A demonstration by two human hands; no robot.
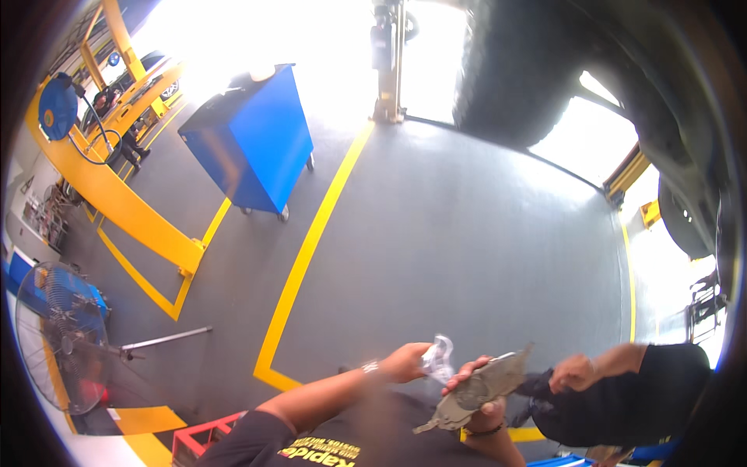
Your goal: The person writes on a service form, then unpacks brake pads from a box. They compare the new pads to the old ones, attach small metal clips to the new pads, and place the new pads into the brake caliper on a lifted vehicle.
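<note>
My left hand (405, 363) is closed on a crumpled, whitish, see-through wrap (439, 359), perhaps plastic or thin cloth. Close beside it, my right hand (492, 410) grips a flat grey metal part (481, 391) with narrow tabs at its two ends. The fingers curl over its far edge and the thumb lies on its near face; the exact kind of part cannot be made out. The wrap hangs just left of the part, near my right fingertips.
A co-worker (622, 401) in dark clothes stands close on my right, one hand (573, 373) near the metal part. A blue wheeled cabinet (261, 140), a yellow lift arm (117, 187) and a stand fan (66, 342) are to the left. A dark tyre (510, 70) hangs overhead at right.
</note>
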